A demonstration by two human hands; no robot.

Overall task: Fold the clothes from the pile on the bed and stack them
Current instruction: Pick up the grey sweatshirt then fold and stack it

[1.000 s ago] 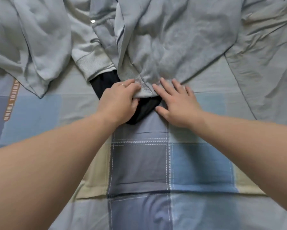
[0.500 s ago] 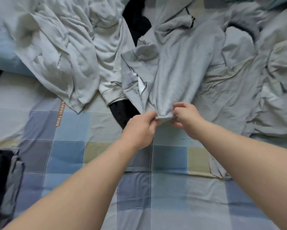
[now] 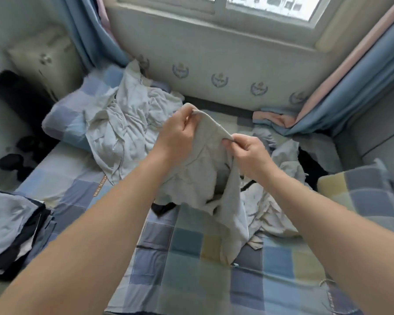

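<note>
Lifting done: left hand (image 3: pixel 177 135) and right hand (image 3: pixel 250 153) each pinch the grey garment (image 3: pixel 205 173) by its top edge, now raised above the checkered bedspread (image 3: pixel 191 248); earlier held low.

i see pale grey garment (image 3: pixel 205 160); bedsheet (image 3: pixel 191 258) checked blue, grey, yellow-green; right curtain (image 3: pixel 362 87) blue, pink edge; far wall (image 3: pixel 214 53) off-white, blue crest motifs; near-left stack (image 3: pixel 9 214) grey, black.
</note>
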